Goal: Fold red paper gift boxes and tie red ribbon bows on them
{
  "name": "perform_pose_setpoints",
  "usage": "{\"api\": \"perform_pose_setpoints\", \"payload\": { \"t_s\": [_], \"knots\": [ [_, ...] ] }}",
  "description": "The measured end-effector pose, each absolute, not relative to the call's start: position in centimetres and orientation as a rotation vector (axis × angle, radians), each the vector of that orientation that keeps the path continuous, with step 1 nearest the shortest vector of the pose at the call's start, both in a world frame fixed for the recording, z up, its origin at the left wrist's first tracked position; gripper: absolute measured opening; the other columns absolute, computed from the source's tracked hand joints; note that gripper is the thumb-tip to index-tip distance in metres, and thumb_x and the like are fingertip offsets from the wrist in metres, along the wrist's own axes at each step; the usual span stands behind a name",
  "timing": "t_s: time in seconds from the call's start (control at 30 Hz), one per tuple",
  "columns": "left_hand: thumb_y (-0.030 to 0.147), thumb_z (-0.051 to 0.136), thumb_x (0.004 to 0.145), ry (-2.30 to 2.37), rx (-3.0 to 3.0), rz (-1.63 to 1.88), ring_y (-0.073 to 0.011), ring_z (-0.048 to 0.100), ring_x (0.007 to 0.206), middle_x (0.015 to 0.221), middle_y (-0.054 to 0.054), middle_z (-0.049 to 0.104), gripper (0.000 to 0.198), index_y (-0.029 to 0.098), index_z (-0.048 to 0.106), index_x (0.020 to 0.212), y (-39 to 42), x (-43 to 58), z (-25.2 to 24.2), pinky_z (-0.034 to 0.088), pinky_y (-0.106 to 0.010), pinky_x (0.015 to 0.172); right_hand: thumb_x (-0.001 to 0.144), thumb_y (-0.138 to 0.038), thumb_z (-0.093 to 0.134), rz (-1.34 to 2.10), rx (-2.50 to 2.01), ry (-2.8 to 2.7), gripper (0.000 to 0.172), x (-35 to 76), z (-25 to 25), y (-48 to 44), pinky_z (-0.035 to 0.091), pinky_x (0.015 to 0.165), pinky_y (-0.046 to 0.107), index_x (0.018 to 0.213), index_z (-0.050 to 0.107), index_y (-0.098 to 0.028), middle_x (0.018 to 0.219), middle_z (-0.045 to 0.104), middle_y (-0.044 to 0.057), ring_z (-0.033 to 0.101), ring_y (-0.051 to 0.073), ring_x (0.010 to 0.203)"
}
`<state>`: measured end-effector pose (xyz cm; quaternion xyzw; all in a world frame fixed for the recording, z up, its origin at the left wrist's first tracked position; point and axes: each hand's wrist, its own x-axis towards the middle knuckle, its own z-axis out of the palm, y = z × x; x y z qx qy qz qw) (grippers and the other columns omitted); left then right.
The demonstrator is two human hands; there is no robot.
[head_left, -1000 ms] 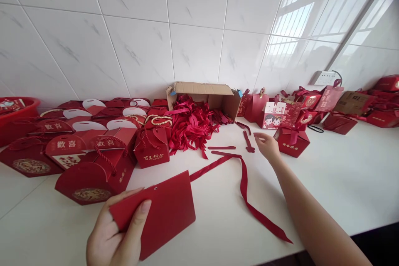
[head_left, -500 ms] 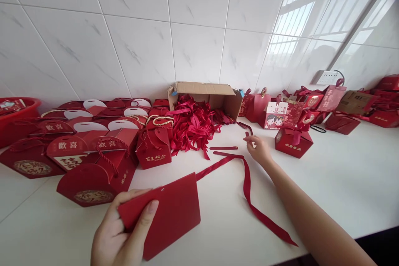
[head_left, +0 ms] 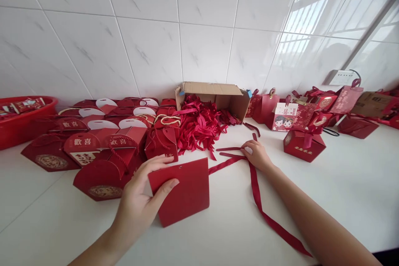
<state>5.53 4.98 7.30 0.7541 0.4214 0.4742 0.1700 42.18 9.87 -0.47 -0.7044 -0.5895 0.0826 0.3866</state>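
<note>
My left hand (head_left: 146,191) grips a flat red paperboard piece (head_left: 183,195), with the thumb in front and the fingers behind. It has a small hole near its top edge and looks like a folded gift box. My right hand (head_left: 257,153) is low over the table, fingers pinched on a narrow dark-red strip (head_left: 254,136) whose end sticks up past them. Beneath its fingertips lie other narrow red strips (head_left: 230,149). A long red ribbon (head_left: 274,224) runs from there toward the table's front edge, and another stretch reaches behind the paperboard.
Finished red gift boxes (head_left: 102,170) crowd the left side, beside a red basin (head_left: 18,129). A cardboard box (head_left: 215,88) on its side spills red ribbons (head_left: 199,124). More boxes (head_left: 304,145) stand at the right, near a power socket (head_left: 341,77) by the tiled wall.
My right hand has come down and slightly toward me onto the narrow strips. My left hand has raised the red paperboard and turned it more upright. The view has shifted a little left.
</note>
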Motion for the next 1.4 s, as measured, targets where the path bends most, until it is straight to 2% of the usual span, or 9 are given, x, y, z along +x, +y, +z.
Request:
{"api": "perform_pose_setpoints", "payload": {
  "t_s": [0.13,0.3,0.4,0.43,0.57,0.7,0.93,1.07,1.4],
  "knots": [
    [0.041,0.06,0.084,1.178,2.3,1.305,-0.024,0.059,0.108,0.109,-0.007,0.064,0.024,0.024,0.057,0.1,8.9,7.1,7.1,0.046,-0.038,0.096,0.079,-0.034,0.052,0.211,-1.66,-1.227,0.021,41.7,2.7,10.5,0.052,0.062,0.033,0.076,0.064,-0.017,0.072,0.068,0.007,0.064,0.021,0.066],
    [0.05,0.076,0.066,1.385,2.534,1.584,-0.0342,0.047,0.117,0.12,-0.015,0.055,0.054,0.02,0.052,0.105,10.8,9.7,11.1,0.038,-0.05,0.097,0.08,-0.029,0.051,0.15,-1.38,-1.054,0.016,39.1,10.9,9.8,0.05,0.053,0.023,0.081,0.061,-0.017,0.073,0.068,0.004,0.065,0.015,0.066],
    [0.041,0.059,0.084,1.373,2.532,1.767,-0.0246,0.055,0.095,0.087,-0.004,0.059,0.021,0.021,0.052,0.082,8.4,10.2,16.0,0.041,-0.042,0.089,0.075,-0.024,0.063,0.105,-1.221,-1.049,0.008,36.2,15.4,7.5,0.046,0.045,0.02,0.076,0.067,-0.017,0.065,0.066,0.001,0.062,0.013,0.057],
    [0.037,0.052,0.088,1.278,2.54,1.69,-0.02,0.057,0.083,0.074,-0.001,0.056,0.023,0.021,0.049,0.072,7.3,10.1,17.6,0.044,-0.036,0.083,0.075,-0.024,0.066,0.087,-1.224,-1.091,0.007,35.1,16.4,6.4,0.045,0.044,0.02,0.076,0.069,-0.018,0.064,0.066,0.001,0.061,0.012,0.055],
    [0.043,0.043,0.091,1.128,2.423,1.253,-0.0109,0.044,0.048,0.054,0.004,0.042,0.036,0.022,0.044,0.062,3.7,9.4,21.1,0.035,-0.022,0.046,0.078,-0.023,0.068,0.008,-1.095,-1.385,0.004,31.2,18.1,2.7,0.05,0.046,0.022,0.078,0.071,-0.022,0.061,0.066,0.0,0.062,0.013,0.054],
    [0.042,0.047,0.088,1.066,2.339,1.166,-0.0088,0.038,0.04,0.052,0.005,0.044,0.032,0.022,0.05,0.064,3.1,9.4,20.5,0.03,-0.02,0.037,0.079,-0.019,0.066,-0.013,-1.029,-1.57,0.007,28.7,17.7,1.0,0.055,0.053,0.025,0.082,0.07,-0.025,0.07,0.069,-0.001,0.065,0.015,0.062],
    [0.033,0.054,0.088,0.913,2.404,1.17,-0.0067,0.037,0.04,0.047,0.006,0.041,0.034,0.02,0.05,0.057,4.1,11.1,19.3,0.026,-0.018,0.036,0.075,-0.011,0.063,-0.022,-1.005,-1.657,0.015,27.2,17.2,1.0,0.053,0.053,0.023,0.078,0.067,-0.024,0.066,0.066,-0.003,0.061,0.013,0.06],
    [0.031,0.054,0.089,0.926,2.466,1.101,-0.0064,0.039,0.043,0.05,0.007,0.044,0.027,0.02,0.054,0.065,4.4,11.3,19.2,0.029,-0.019,0.039,0.078,-0.007,0.06,0.105,-0.984,-1.687,0.016,27.1,17.2,1.2,0.052,0.057,0.021,0.082,0.068,-0.02,0.071,0.069,-0.001,0.063,0.012,0.065],
    [0.037,0.053,0.09,1.026,2.458,1.063,-0.0076,0.047,0.05,0.057,0.006,0.054,0.025,0.021,0.059,0.072,5.7,10.6,18.8,0.033,-0.02,0.043,0.085,-0.01,0.059,0.412,-0.914,-1.725,0.022,27.6,16.7,2.1,0.056,0.068,0.023,0.098,0.071,-0.022,0.085,0.072,0.001,0.066,0.013,0.077]
  ]
}}
